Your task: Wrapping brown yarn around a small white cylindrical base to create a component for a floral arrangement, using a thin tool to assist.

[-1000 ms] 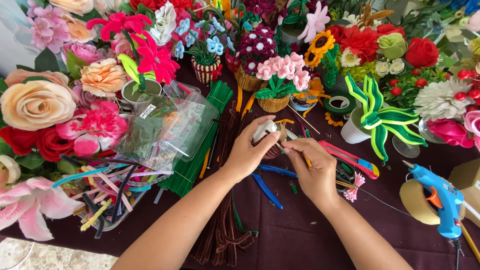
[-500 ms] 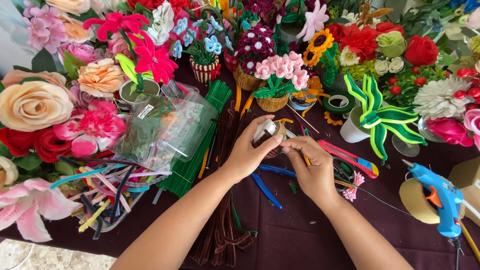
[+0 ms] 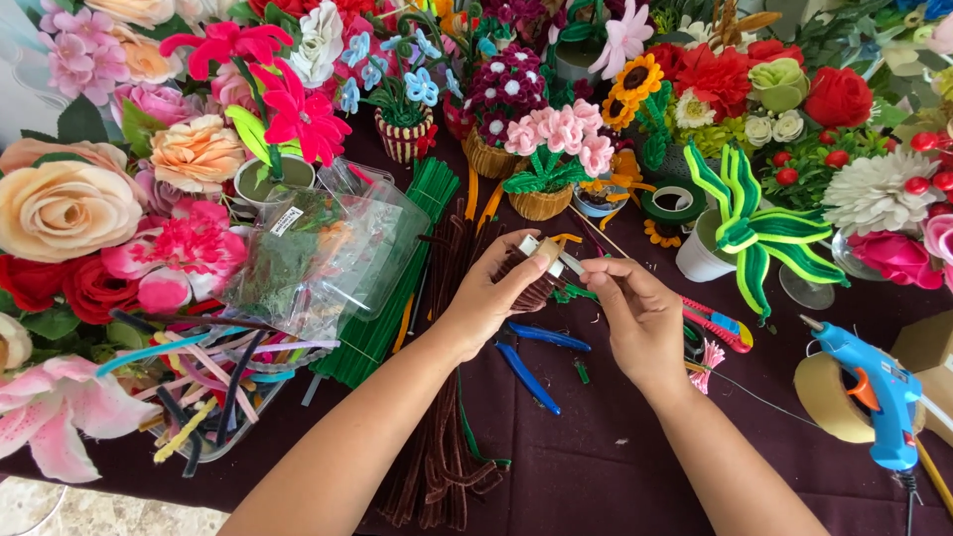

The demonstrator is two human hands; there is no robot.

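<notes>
Fingers of my left hand (image 3: 493,293) clench the brown pipe-cleaner bundle (image 3: 534,288) at frame centre while my right hand (image 3: 635,313) pinches its tape end, which could slip if tension slackens.

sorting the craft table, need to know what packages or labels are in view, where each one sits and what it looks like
Clear plastic bag: left of the left hand, crumpled, see-through, with green stuff inside.
White label: stuck on the bag's upper left, small, rectangular, dark print.
Clear plastic tray: lower left, see-through, holding mixed-colour pipe cleaners.
No signs or screens in view.
</notes>
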